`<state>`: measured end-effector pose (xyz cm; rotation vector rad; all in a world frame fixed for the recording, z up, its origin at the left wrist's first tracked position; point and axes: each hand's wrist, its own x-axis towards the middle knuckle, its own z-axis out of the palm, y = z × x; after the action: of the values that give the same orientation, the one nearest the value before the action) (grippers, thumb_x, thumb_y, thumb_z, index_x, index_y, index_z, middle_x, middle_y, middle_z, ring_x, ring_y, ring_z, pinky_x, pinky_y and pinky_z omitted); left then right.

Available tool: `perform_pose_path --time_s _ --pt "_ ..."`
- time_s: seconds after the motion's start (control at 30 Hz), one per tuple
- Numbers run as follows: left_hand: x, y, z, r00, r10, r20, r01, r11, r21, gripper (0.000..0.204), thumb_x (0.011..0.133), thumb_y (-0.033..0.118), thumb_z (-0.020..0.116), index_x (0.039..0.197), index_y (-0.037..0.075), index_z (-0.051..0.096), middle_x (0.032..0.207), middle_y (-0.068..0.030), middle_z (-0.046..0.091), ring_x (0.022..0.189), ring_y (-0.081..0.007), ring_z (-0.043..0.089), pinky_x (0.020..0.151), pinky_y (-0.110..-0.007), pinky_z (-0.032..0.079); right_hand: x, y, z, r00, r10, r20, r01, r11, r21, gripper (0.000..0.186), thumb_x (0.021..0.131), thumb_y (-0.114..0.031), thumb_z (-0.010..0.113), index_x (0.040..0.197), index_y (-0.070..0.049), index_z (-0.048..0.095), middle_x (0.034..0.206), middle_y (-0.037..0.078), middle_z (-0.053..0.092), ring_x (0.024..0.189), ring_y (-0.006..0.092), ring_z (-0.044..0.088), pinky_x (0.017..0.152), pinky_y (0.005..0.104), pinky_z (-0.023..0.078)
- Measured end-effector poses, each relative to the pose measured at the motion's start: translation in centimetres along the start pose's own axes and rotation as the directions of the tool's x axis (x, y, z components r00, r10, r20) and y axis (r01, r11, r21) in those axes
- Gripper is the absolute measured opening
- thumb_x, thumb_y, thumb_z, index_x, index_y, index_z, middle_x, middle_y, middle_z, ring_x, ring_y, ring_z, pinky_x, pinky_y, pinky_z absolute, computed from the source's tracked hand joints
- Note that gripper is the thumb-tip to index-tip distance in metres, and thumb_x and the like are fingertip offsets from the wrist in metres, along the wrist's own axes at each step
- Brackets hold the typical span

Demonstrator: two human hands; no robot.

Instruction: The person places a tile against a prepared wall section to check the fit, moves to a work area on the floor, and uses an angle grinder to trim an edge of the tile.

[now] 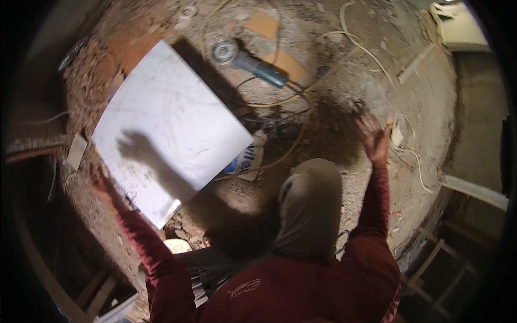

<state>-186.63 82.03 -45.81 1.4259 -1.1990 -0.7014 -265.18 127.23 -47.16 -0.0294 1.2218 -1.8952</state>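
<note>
A large white rectangular sheet or panel (177,113), smudged on top, lies tilted across the left half of the head view. My left hand (102,185) is just outside its left edge, dim and partly blurred. Its fingers look stretched out, with nothing visible in them. On the right, my right hand (375,139) is held above the dirt floor, fingers spread and holding nothing. The shadow of an arm and hand falls across the panel. An angle grinder (261,70) with a round disc rests beyond the panel.
Cables (371,56) loop across the rubble-strewn floor. Tan flat pieces (263,25) lie by the grinder. A printed white bag (249,161) pokes out from beside the panel. My bent knee (311,188) is between my arms. A pale bar (476,192) sticks out at the right.
</note>
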Motion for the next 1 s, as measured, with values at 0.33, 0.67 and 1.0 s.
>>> perform_pose_path --time_s 0.33,0.67,1.0 --pt "-3.0 5.8 -0.2 0.946 0.097 0.309 -0.18 0.951 0.253 0.045 0.104 0.021 0.06 0.14 -0.004 0.055 0.147 -0.0205 0.054 0.135 -0.0295 0.051 0.115 -0.038 0.038 4.3 4.1 -0.6 0.966 -0.243 0.09 0.22 0.586 -0.78 0.074 0.104 -0.059 0.038 0.151 -0.001 0.041 0.152 0.025 0.044 0.144 0.0423 0.038 0.118 0.0545 0.032" --pt "-10.9 9.4 1.7 0.909 0.152 0.389 -0.199 0.976 0.084 0.052 0.104 0.03 0.057 0.142 -0.005 0.052 0.148 -0.019 0.052 0.136 -0.0278 0.048 0.116 -0.042 0.037 -8.2 18.8 4.7 0.771 0.045 0.635 0.583 -0.451 -0.676 0.056 0.096 -0.025 0.061 0.147 -0.006 0.048 0.155 0.015 0.043 0.152 0.0355 0.028 0.119 0.0537 0.032" --pt "-35.5 12.0 12.3 0.403 -0.025 0.915 -0.376 0.907 0.19 0.029 0.095 0.013 0.066 0.123 0.006 0.066 0.127 -0.0162 0.066 0.113 -0.0344 0.066 0.09 -0.042 0.056 -4.7 24.0 17.2 0.39 0.233 0.891 0.919 -0.037 -0.392 0.069 0.09 -0.043 0.068 0.143 -0.002 0.051 0.144 0.017 0.051 0.139 0.0367 0.045 0.12 0.0496 0.033"
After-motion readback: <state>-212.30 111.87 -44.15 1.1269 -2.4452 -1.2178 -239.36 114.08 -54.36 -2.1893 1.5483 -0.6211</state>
